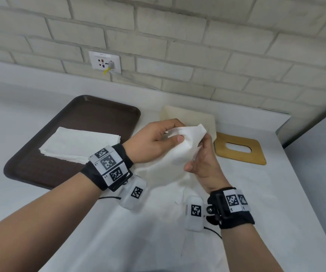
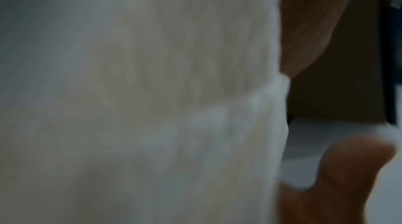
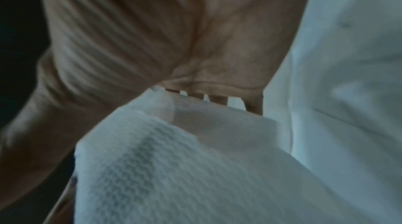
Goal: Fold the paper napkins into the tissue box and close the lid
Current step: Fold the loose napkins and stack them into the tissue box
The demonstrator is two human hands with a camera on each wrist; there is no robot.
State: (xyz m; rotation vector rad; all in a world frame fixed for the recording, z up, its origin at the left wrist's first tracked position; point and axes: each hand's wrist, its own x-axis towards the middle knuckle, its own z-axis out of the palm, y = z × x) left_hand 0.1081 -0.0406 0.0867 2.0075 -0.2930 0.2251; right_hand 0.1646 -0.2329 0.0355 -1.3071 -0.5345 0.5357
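Both hands' grip is pinched on one paper napkin (image 1: 179, 148), left hand (image 1: 154, 142) and right hand (image 1: 205, 163) holding it above the table (image 1: 276, 193) before the open tissue box (image 1: 189, 116) (lid (image 1: 256, 154) aside); I'd match edges, then crease.

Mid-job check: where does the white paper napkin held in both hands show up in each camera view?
Head: white paper napkin at centre, held above the table by left hand and right hand.
Left wrist: blurred white sheet filling the left and middle.
Right wrist: embossed white sheet across the lower middle, below the palm.
Shared landmark: the napkin's dimpled embossing, visible in both wrist views.
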